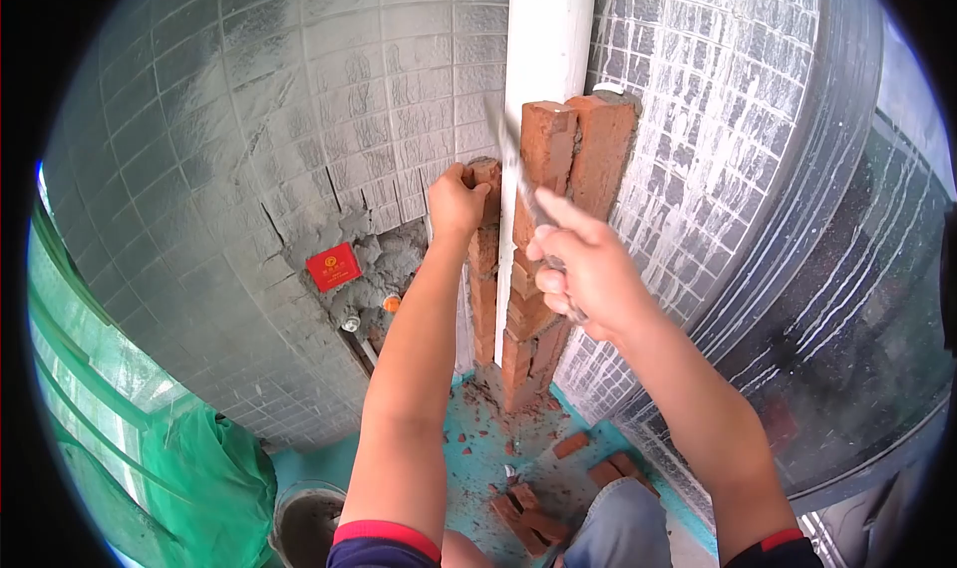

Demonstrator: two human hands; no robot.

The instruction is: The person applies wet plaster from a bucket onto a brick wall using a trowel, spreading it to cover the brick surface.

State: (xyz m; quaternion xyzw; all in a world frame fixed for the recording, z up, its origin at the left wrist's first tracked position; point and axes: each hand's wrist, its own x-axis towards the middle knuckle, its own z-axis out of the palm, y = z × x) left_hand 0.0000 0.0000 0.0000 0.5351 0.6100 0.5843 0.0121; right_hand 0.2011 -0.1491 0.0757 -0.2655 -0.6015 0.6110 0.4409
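Observation:
Stacked red bricks (pixel 578 144) with grey mortar flank a white vertical pipe (pixel 545 19) in the corner. My left hand (pixel 457 202) grips the top brick (pixel 486 199) of the shorter left stack, thumb and fingers closed on it. My right hand (pixel 583 269) is wrapped round the handle of a metal trowel or blade tool (pixel 513 144), whose long blade points up and to the left across the pipe, above and right of my left hand. The blade's tip is too blurred to make out clearly.
A red cover plate (pixel 334 265) and pipe fittings (pixel 391 303) sit in rough mortar on the tiled wall (pixel 199 169). Brick pieces (pixel 528 520) lie on the teal floor (pixel 469 468) beside a bucket (pixel 309 513). Green netting (pixel 189 478) is at left, dark glass (pixel 837 299) at right.

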